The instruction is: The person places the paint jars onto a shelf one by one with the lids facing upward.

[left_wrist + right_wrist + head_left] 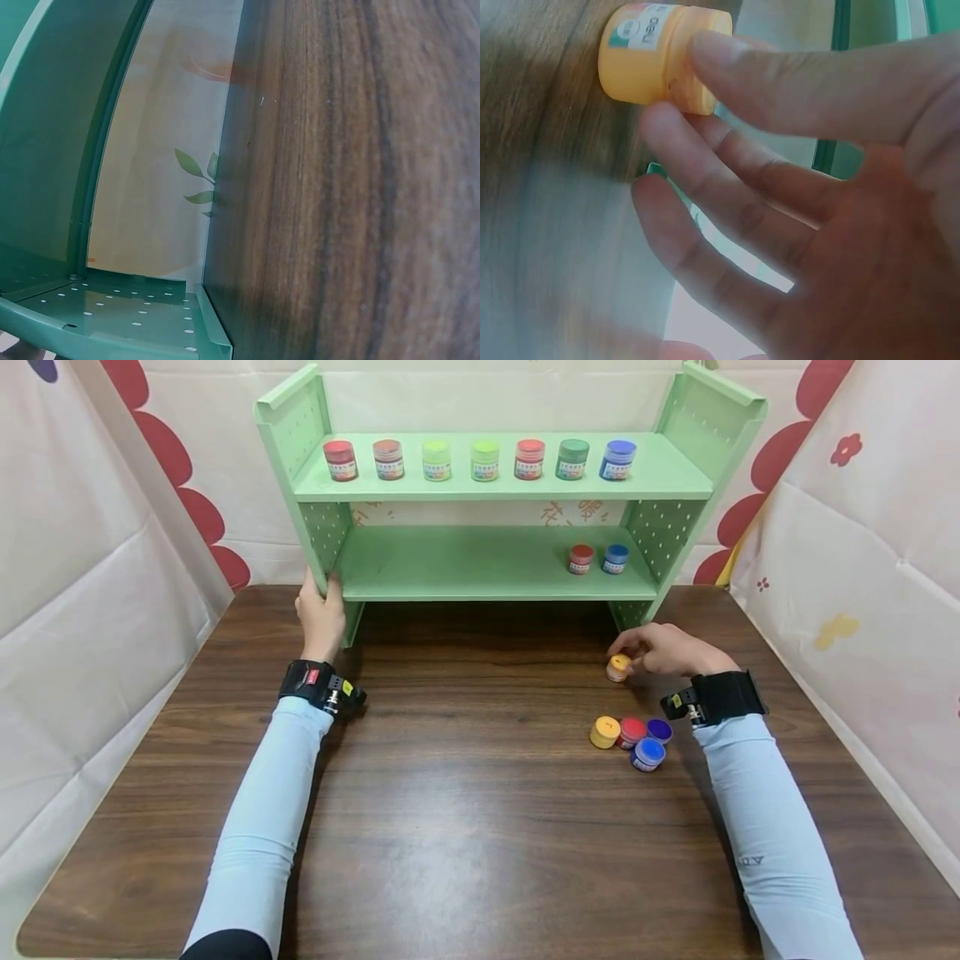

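My right hand [660,650] pinches a small orange-yellow paint jar [618,668] by its lid, with thumb and fingers around it. In the right wrist view the jar [641,56] lies sideways in the picture, its white and green label showing and the thumb on the lid. The green two-tier shelf [495,585] stands at the back of the table. My left hand [321,620] grips the lower part of its left side panel; some of the fingers are hidden behind the panel. Only the shelf's underside and perforated side panel [112,319] show in the left wrist view.
Near the right forearm several jars cluster on the brown table [450,793]: yellow [604,732], red [632,732], purple [659,731] and blue [648,754]. Several jars line the upper shelf [495,489]. A red jar [581,559] and a blue jar [615,559] stand below, at right.
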### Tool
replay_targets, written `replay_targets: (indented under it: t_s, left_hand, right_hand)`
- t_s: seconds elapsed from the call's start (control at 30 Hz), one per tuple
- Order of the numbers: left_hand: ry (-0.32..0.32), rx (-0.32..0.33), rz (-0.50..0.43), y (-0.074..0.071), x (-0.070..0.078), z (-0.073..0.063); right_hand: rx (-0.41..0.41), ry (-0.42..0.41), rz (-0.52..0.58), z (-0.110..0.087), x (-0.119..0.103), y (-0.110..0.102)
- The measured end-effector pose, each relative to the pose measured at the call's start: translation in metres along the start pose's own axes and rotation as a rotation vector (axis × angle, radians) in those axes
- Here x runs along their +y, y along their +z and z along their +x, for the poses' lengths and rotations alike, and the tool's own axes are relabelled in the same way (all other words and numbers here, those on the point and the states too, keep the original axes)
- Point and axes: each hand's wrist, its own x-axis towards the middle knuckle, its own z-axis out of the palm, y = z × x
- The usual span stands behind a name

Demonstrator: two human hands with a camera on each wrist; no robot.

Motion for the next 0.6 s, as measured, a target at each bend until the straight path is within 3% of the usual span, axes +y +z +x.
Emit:
replay_targets:
  t_s: [0.2, 0.6]
  left_hand:
    - [0.007, 0.004, 0.002, 0.0001, -0.0008, 0.0009]
    - [0.016, 0.005, 0.004, 0.0009, -0.0009, -0.0001]
  right_hand:
    - [-0.013, -0.038, 0.013, 0.0005, -0.0005, -0.0004]
    - [-0.003, 0.010, -0.027, 0.0051, 0.0005, 0.0056]
